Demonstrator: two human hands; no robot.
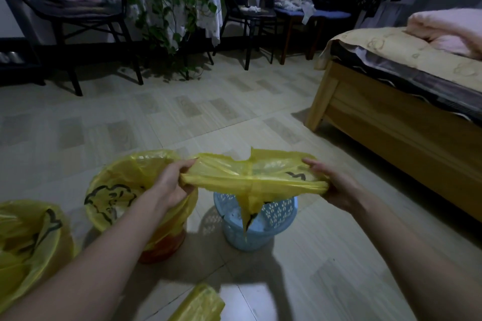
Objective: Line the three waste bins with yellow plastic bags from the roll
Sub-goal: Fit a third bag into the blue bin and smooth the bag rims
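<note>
Two hands, our left hand [173, 181] and right hand [336, 185], pinch the thin, light, slippery bag [253, 177] by its rim, stretched between them above the blue bin [257, 219].

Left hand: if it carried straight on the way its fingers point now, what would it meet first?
The left hand points up-right into the stretched yellow bag it already grips, so it meets that first. Beyond looks like bare floor, though depth is unclear.

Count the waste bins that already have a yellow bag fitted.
2: one bin at the far left edge, one red bin beside it. The blue bin on the right is still bare.
</note>
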